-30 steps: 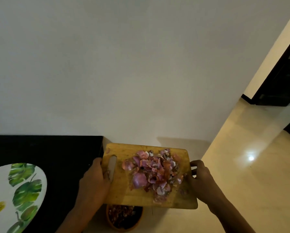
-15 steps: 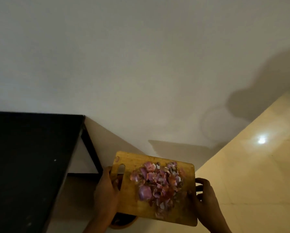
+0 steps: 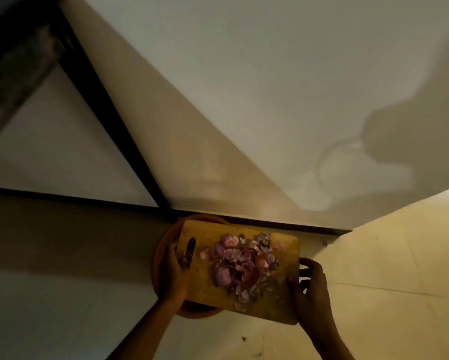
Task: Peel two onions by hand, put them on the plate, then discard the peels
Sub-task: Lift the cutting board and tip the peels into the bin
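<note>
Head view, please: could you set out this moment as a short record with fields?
board: wooden cutting board, held off the floor by both hands
load: onion peels piled on the board's middle
left hand: left hand grips the end with the handle slot
right hand: right hand grips the opposite edge
below: round brown bin on the floor, under the board's left end
stage: peels not yet tipped off
onions and plate: not in view
</note>
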### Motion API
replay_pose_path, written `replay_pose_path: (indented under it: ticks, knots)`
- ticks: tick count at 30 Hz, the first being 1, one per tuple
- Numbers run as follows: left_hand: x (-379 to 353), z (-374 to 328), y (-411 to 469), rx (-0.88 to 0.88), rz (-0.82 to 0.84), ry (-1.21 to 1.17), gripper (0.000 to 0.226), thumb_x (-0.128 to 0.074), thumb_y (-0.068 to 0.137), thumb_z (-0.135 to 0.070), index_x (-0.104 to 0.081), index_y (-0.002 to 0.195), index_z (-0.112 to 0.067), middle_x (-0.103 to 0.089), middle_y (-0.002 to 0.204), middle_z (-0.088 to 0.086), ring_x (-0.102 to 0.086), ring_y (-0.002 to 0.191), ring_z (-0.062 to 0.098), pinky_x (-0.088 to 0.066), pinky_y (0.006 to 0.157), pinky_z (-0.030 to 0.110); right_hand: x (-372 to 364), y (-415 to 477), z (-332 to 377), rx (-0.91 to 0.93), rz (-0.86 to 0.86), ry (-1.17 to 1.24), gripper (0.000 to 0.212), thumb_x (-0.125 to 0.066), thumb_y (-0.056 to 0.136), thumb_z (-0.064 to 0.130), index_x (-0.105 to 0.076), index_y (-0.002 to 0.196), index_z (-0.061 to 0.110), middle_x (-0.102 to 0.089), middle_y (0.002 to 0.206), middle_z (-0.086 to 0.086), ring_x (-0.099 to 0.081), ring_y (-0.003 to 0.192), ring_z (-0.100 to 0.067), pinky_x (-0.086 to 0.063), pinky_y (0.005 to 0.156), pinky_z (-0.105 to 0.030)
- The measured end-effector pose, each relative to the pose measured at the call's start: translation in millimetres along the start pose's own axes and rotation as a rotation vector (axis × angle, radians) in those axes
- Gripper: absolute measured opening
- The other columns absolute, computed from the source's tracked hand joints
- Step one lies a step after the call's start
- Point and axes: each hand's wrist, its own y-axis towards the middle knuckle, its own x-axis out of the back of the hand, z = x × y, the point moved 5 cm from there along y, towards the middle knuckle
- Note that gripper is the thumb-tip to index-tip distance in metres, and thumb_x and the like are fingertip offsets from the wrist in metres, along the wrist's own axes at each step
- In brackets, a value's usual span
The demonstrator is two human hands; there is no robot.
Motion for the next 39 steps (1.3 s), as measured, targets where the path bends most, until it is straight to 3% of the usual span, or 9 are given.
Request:
replay_pose_path:
  ticks: [7,12,16,19,22,26,31,36,39]
  knots:
    - [-48,62,64,0.038,0.146,-0.052,0.078,-0.038,0.08,-0.073,-0.036,0.142,-0.026,-0.036,0.147,0.006,-0.037,0.132,0.03,-0.031,0.107,0.054,-38,19,-38,-0.148,0.048,0.187,0.036,-0.059,0.094,0.023,-0.044,0.126,0.014,-0.054,0.114,-0.013,-0.057,0.097,-0.027,-0.049,0.065,-0.029]
    - [-46,39,66,0.086,0.212,-0.083,0.062,-0.031,0.09,-0.061,-0.036,0.142,-0.027,-0.038,0.144,0.003,-0.037,0.131,0.03,-0.029,0.109,0.048,-53,18,-32,-0.315,-0.027,0.475,0.026,-0.041,0.101,0.033,-0.049,0.118,0.015,-0.056,0.101,-0.004,-0.055,0.084,-0.019,-0.047,0.076,-0.038]
    - [-58,70,86,0.149,0.185,-0.101,0.121,-0.025,0.045,-0.101,-0.035,0.142,-0.03,-0.037,0.146,0.005,-0.037,0.131,0.031,-0.028,0.108,0.054,-62,22,-24,-0.321,-0.081,0.447,0.032,-0.034,0.104,0.034,-0.048,0.123,0.012,-0.054,0.109,-0.007,-0.054,0.096,-0.026,-0.046,0.084,-0.042]
    - [-52,46,68,0.171,0.17,-0.102,0.1,-0.027,0.064,-0.087,-0.031,0.145,-0.027,-0.031,0.15,0.006,-0.031,0.135,0.03,-0.023,0.112,0.05,-65,23,-18,-0.283,-0.131,0.397,0.027,-0.033,0.104,0.033,-0.048,0.118,0.015,-0.057,0.103,-0.006,-0.056,0.092,-0.025,-0.048,0.082,-0.041]
    - [-62,13,33,-0.045,0.214,-0.102,0.067,-0.03,0.089,-0.06,-0.017,0.148,-0.029,-0.02,0.154,0.0,-0.021,0.14,0.023,-0.02,0.112,0.041,-66,23,-13,-0.271,-0.167,0.349,0.028,-0.033,0.104,0.032,-0.048,0.119,0.014,-0.054,0.092,-0.002,-0.055,0.087,-0.024,-0.047,0.08,-0.039]
    - [-99,6,-7,-0.548,0.335,0.104,0.07,-0.017,0.083,-0.076,-0.003,0.143,-0.044,0.005,0.154,-0.021,0.006,0.142,0.001,-0.01,0.118,0.036,-69,20,-5,-0.269,-0.16,0.33,0.026,-0.035,0.103,0.032,-0.048,0.118,0.015,-0.059,0.095,-0.005,-0.059,0.088,-0.027,-0.052,0.084,-0.045]
    - [-135,-7,-37,-1.22,0.058,0.636,0.064,-0.034,0.097,-0.042,-0.008,0.15,-0.017,-0.019,0.155,0.008,-0.021,0.141,0.03,-0.026,0.107,0.052,-70,17,10,-0.202,-0.137,0.313,0.016,-0.039,0.103,0.032,-0.049,0.108,0.019,-0.062,0.09,-0.002,-0.061,0.08,-0.019,-0.046,0.071,-0.032]
    - [-135,14,-7,-1.073,-0.083,0.631,0.056,-0.028,0.098,-0.044,-0.025,0.145,-0.012,-0.03,0.149,0.012,-0.029,0.137,0.032,-0.025,0.108,0.049,-73,16,19,-0.19,-0.125,0.285,0.018,-0.039,0.102,0.03,-0.048,0.108,0.016,-0.058,0.088,-0.001,-0.062,0.08,-0.023,-0.054,0.079,-0.044]
    - [-148,23,13,-0.81,0.442,1.184,0.07,-0.035,0.093,-0.059,-0.015,0.147,-0.019,-0.019,0.155,0.007,-0.024,0.14,0.031,-0.024,0.113,0.046,-72,13,27,-0.173,-0.124,0.269,0.024,-0.039,0.102,0.033,-0.049,0.113,0.015,-0.058,0.093,-0.004,-0.062,0.084,-0.027,-0.055,0.082,-0.048]
